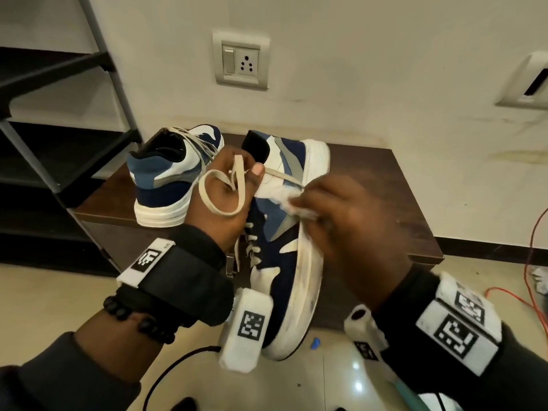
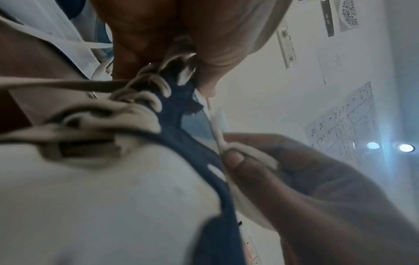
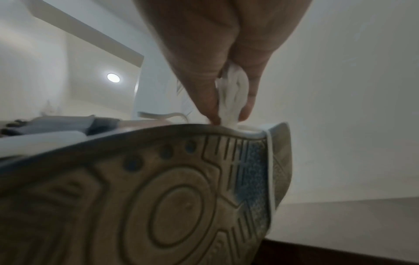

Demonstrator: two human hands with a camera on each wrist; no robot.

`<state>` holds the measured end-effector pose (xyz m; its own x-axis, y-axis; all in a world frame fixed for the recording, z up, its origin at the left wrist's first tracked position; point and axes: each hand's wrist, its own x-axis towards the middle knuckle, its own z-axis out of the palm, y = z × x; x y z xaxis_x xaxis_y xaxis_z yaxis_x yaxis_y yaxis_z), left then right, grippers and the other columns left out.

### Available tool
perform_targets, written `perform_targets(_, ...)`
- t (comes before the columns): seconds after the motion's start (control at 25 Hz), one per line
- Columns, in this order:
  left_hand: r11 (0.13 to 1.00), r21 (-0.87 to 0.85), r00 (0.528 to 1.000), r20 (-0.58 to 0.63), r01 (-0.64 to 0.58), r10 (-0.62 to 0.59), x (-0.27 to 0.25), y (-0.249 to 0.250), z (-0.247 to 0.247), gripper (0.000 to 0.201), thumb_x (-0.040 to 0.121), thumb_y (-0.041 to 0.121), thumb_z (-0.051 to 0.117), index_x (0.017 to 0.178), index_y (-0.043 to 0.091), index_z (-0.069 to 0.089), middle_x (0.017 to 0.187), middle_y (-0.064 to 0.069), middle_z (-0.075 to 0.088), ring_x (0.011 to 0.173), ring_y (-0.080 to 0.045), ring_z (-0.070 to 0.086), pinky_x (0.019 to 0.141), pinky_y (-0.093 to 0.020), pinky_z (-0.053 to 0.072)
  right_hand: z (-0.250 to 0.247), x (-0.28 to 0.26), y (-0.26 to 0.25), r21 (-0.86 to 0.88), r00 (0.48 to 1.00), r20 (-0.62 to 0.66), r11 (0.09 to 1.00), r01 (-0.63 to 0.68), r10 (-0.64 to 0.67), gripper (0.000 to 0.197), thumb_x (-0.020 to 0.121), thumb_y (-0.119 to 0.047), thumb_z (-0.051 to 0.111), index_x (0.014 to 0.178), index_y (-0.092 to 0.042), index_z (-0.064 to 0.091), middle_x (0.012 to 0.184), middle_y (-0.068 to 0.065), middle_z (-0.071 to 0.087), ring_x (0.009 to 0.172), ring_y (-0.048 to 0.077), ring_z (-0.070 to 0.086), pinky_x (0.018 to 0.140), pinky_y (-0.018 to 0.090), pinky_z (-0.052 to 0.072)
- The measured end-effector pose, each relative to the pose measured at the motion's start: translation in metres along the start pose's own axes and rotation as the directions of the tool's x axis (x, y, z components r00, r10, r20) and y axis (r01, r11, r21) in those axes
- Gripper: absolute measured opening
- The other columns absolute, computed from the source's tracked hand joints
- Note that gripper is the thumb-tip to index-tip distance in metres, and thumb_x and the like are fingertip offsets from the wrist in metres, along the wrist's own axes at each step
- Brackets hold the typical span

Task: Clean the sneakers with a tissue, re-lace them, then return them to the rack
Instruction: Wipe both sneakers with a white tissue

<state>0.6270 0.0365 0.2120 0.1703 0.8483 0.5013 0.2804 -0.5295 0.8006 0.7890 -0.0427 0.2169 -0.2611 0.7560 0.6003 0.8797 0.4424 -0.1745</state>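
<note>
My left hand [image 1: 228,188] grips a navy, blue and white sneaker [image 1: 281,253] by its laced top, holding it on its side with the toe towards me. A loose cream lace [image 1: 221,192] loops over that hand. My right hand [image 1: 335,215] pinches a crumpled white tissue [image 1: 280,197] and presses it against the sneaker's side by the dirty white sole edge [image 1: 308,280]. The right wrist view shows the tissue [image 3: 231,96] between thumb and finger above the grimy outsole [image 3: 176,202]. The second sneaker [image 1: 175,173] stands upright on the low brown bench [image 1: 415,209], heel towards me.
A dark metal shoe rack [image 1: 59,114] stands at the left against the wall. A switch and socket plate [image 1: 240,61] is on the wall behind. An orange cable [image 1: 530,256] lies on the tiled floor at the right, a black cable [image 1: 172,369] below my left wrist.
</note>
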Motion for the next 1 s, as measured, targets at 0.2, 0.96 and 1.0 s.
perform_targets(0.2,0.999,-0.016,0.999,0.026,-0.036,0.037,-0.002,0.003,0.001,0.015,0.101,0.022,0.044,0.095,0.008,0.046,0.074,0.001,0.049,0.065,0.0,0.049,0.063,-0.013,0.041,0.006,0.006,0.009,0.047,0.994,-0.066,0.996,-0.081,0.084,0.018,0.082,-0.007,0.067,0.1,-0.009,0.07,0.098,0.009,0.063,0.09,0.024,0.059,0.071,0.03,0.05)
perform_targets(0.96,0.877,-0.313,0.921,-0.019,0.364,-0.389,0.001,-0.005,0.006,0.047,0.098,0.05,0.03,0.076,0.022,0.061,0.062,0.009,0.065,0.071,-0.013,0.06,0.061,-0.015,0.051,0.006,-0.002,0.0,-0.015,0.999,-0.038,1.0,0.013,-0.014,0.025,0.082,-0.017,0.057,0.104,-0.011,0.069,0.103,0.013,0.064,0.093,0.025,0.061,0.071,0.034,0.056)
perform_targets(1.0,0.827,-0.392,0.9,0.001,0.402,-0.437,0.002,-0.004,0.009,0.053,0.095,0.057,0.028,0.065,0.025,0.057,0.055,0.008,0.061,0.065,-0.013,0.059,0.058,-0.023,0.051,0.009,-0.005,-0.004,-0.04,0.997,-0.018,0.997,0.073,-0.074,0.025,0.083,-0.017,0.058,0.105,-0.011,0.069,0.104,0.013,0.064,0.093,0.025,0.062,0.072,0.031,0.055)
